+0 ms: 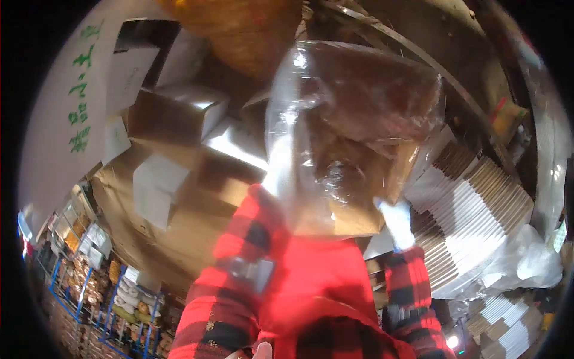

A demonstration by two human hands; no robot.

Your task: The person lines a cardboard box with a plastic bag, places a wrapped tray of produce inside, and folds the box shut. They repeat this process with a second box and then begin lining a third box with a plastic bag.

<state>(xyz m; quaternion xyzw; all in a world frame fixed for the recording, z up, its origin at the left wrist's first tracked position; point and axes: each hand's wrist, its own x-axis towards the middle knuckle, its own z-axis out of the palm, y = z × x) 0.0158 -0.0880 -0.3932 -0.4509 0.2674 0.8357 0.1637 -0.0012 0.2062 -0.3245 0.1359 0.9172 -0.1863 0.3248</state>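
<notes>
In front of my body stands an open cardboard box (356,222) lined with a clear plastic bag (382,90). The bag's film spreads up and out over the far side of the box. My left hand (278,170), in a white glove, is at the box's left side against the film; glare and blur hide its fingers. At the near right corner is my right hand (397,222), also white-gloved, close to the box's edge. Motion smears its fingers, so I cannot tell whether it grips the film.
Stacked flat cartons (472,215) lie to the right, with crumpled clear plastic (520,263) beside them. Several boxes (160,186) sit on brown cardboard at the left. A white panel with green writing (81,84) rises at far left. Blue-framed racks (107,299) hold goods at lower left.
</notes>
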